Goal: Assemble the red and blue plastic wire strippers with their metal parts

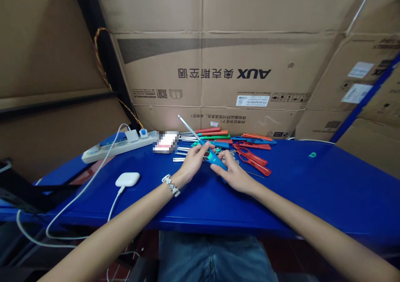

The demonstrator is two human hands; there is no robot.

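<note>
A blue long-necked lighter (220,163) with a teal trigger and a thin metal tube lies across both hands above the table, its tube pointing up to the left. My left hand (194,160) is closed around its front, near the trigger. Toward the rear of the handle, my right hand (234,174) grips it between thumb and fingers. Behind the hands rest finished-looking lighters, among them a red lighter (208,130) and a green lighter (218,136). Red handle shells (254,160) are piled to the right. Loose metal tubes (179,160) lie left of the hands, partly hidden.
On the blue table (312,190) a white earphone case (127,179) has a cable attached. A power strip (117,148) with plugs stands at the left. A small teal piece (312,154) lies at the right. A cardboard wall (225,53) closes off the back.
</note>
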